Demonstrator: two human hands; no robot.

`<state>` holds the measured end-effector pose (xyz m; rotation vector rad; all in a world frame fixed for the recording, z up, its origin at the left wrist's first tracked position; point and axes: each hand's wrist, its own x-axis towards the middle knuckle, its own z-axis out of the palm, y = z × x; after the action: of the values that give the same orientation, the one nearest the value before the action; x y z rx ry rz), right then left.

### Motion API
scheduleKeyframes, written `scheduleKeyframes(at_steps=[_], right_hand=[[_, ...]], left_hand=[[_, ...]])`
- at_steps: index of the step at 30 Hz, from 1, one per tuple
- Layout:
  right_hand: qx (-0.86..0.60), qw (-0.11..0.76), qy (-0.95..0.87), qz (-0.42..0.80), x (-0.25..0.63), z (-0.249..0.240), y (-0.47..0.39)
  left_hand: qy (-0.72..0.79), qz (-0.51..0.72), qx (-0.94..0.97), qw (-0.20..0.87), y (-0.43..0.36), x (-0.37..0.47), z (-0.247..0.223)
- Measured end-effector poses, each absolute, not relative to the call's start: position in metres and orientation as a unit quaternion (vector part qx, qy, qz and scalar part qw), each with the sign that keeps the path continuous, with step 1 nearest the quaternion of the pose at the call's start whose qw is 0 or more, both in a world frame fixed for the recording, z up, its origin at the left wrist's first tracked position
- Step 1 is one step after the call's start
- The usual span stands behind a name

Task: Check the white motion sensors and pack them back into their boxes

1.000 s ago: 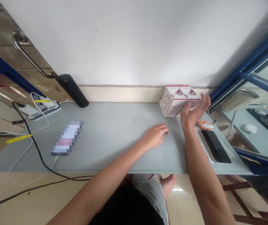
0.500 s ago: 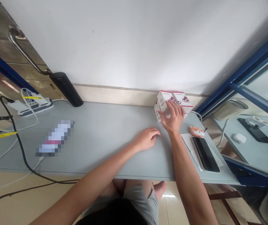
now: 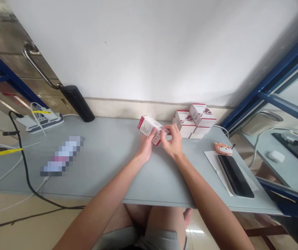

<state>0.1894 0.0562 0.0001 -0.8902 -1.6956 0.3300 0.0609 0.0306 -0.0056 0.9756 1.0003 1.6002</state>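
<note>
A small white carton with red ends point(image 3: 149, 126) is held tilted above the middle of the table. My left hand point(image 3: 146, 144) grips it from below and the left, its thumb on the near side. At the carton's right end, my right hand point(image 3: 173, 140) has its thumb and fingers closed on the edge; whether a flap is lifted there cannot be made out. Just right of my hands, several matching white and red cartons point(image 3: 202, 116) stand stacked against the wall.
On the grey table point(image 3: 107, 152), a black cylindrical bottle point(image 3: 78, 104) stands back left. A blurred-out phone point(image 3: 62, 156) with a cable lies left, near a white power strip point(image 3: 46, 121). To the right are an orange animal-shaped item point(image 3: 223, 148) and a dark phone point(image 3: 236, 175) on paper.
My right hand has come left from the stack with one carton. My left hand has risen from the table and now holds that carton too. The view has shifted slightly.
</note>
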Motion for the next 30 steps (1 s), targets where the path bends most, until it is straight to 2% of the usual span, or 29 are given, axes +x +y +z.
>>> scheduleKeyframes(at_steps=[4,8,11,14,20,26,30], right_hand=[[-0.359,0.505,-0.754,0.219,0.187,-0.010,0.059],[-0.337,0.514,-0.759,0.216,0.189,-0.003,0.057],[-0.339,0.450,-0.807,0.177,0.191,0.008,0.051],[-0.342,0.409,-0.833,0.151,0.192,0.014,0.049],[-0.380,0.465,-0.777,0.188,0.192,0.009,0.054],[-0.433,0.565,-0.636,0.298,0.188,0.019,0.048],[-0.432,0.540,-0.597,0.406,0.179,0.019,0.048]], left_hand=[[0.438,0.692,0.421,0.391,0.028,0.035,0.008],[0.494,0.562,0.593,0.298,0.025,0.000,0.010],[0.502,0.484,0.677,0.235,0.023,-0.018,0.007],[0.481,0.442,0.720,0.234,0.026,-0.027,0.003],[0.476,0.426,0.755,0.149,0.033,-0.032,-0.015],[0.359,0.444,0.818,-0.071,0.017,-0.034,-0.010],[0.334,0.426,0.836,-0.088,0.009,-0.028,-0.003]])
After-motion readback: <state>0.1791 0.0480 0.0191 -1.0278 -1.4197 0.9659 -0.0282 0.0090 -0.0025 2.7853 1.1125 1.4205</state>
